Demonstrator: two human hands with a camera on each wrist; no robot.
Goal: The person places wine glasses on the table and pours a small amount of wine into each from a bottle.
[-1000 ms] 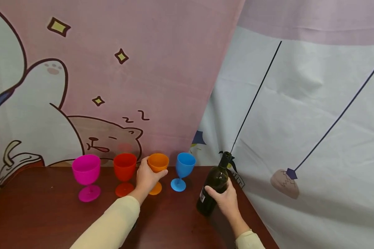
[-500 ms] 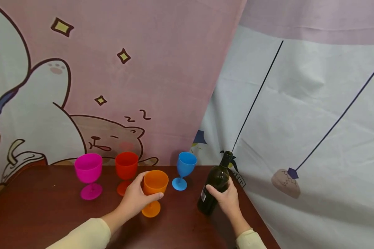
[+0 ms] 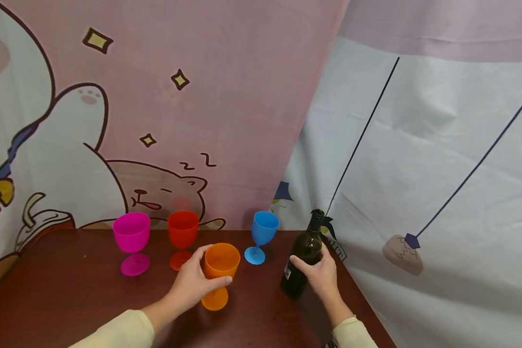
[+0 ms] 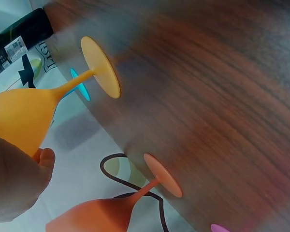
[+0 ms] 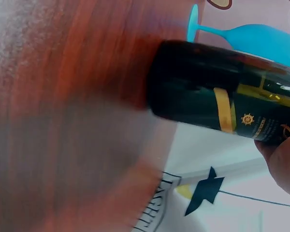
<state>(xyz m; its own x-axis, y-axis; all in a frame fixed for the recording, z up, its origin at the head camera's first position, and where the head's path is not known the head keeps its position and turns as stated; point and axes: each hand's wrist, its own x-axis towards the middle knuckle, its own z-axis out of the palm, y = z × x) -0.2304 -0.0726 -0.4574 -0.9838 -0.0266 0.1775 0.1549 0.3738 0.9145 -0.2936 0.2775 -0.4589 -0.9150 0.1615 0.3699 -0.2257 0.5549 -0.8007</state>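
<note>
Out from the row by the far edge of the table, well nearer than a second ago: orange cup, gripped in the left hand! Over near the right edge, same hold as before, bottle gripped in the right hand. Back near the far edge: pink cup, red cup, blue cup. Only from the right wrist: gold band, wheel emblem. Clear only from the left: barcode.
</note>
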